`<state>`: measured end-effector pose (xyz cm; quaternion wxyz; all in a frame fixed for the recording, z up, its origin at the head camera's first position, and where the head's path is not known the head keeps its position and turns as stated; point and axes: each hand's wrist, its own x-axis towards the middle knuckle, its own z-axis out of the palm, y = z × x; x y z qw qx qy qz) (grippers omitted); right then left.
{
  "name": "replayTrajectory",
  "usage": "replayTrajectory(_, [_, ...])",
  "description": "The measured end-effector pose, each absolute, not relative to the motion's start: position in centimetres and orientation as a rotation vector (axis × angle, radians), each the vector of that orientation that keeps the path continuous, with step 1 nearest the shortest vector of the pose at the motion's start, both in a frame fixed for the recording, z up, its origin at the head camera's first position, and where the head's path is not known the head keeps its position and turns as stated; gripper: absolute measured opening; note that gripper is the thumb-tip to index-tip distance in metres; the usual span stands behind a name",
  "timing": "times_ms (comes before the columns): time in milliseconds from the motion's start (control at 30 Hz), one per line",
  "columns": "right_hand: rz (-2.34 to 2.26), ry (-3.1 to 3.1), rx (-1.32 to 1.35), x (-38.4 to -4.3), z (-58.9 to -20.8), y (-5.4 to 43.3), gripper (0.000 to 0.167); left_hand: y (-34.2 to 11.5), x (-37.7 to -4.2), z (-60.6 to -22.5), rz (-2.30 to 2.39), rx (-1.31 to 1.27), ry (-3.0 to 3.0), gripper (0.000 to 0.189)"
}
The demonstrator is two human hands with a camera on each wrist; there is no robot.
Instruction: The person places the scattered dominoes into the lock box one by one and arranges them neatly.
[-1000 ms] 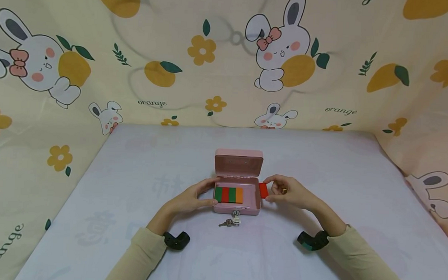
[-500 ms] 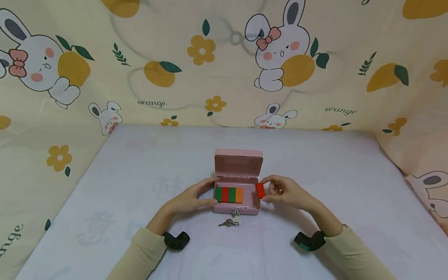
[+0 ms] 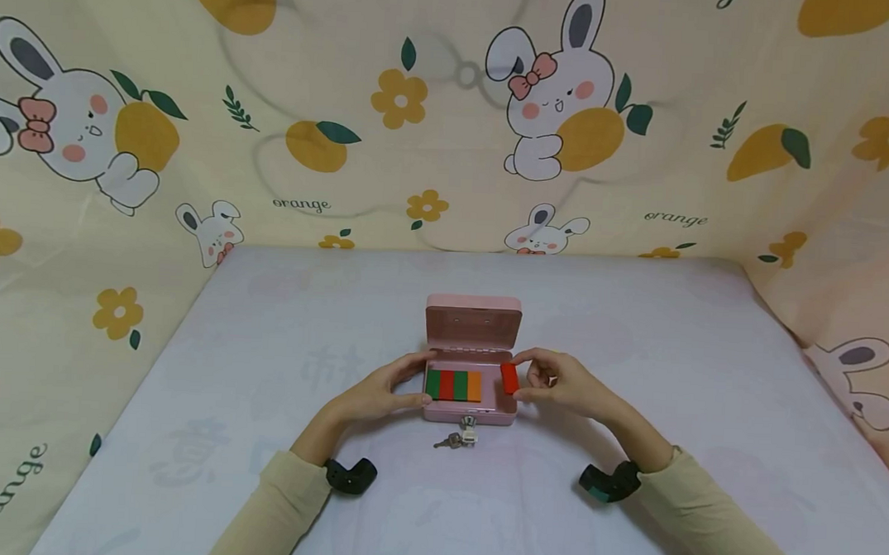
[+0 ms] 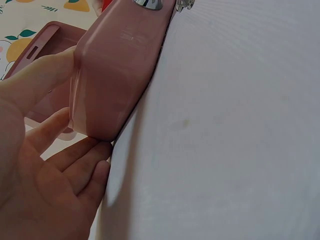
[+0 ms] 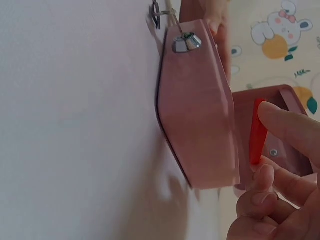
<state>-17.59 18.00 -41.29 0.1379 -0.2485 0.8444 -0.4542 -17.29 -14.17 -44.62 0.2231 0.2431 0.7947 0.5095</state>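
A small pink cash box (image 3: 470,416) stands on the table with its lid (image 3: 474,323) raised at the back. In its left part lies a row of green, red and orange blocks (image 3: 455,386). My left hand (image 3: 380,391) holds the box's left end, thumb at the front corner and index finger toward the back; the left wrist view shows thumb and fingers (image 4: 60,170) against that end. My right hand (image 3: 562,384) pinches a red block (image 3: 510,379) by its two ends between thumb and finger, over the box's right side. In the right wrist view this block (image 5: 258,132) looks thin and edge-on.
A lock with keys (image 3: 450,441) hangs at the box's front, the keys lying over the white tabletop (image 3: 464,510). Behind the table hangs a cloth (image 3: 450,145) printed with rabbits and oranges. Black wrist cameras (image 3: 610,481) sit on both wrists.
My right hand has moved left, bringing the red block from just outside the box's right edge to over its right side. My left hand and the box stay where they were.
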Motion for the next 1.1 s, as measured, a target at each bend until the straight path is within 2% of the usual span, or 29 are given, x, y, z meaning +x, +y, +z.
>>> replayTrajectory(400, [-1.311, 2.465, -0.739, -17.3, -42.2, 17.3, 0.043, -14.1, -17.4, -44.8, 1.411, 0.691, 2.187, 0.070])
replayTrajectory(1100, [-1.249, 2.577, -0.604, -16.7, -42.8, 15.5, 0.043, -14.1, -17.3, -44.6, 1.409, 0.674, 2.197, 0.069])
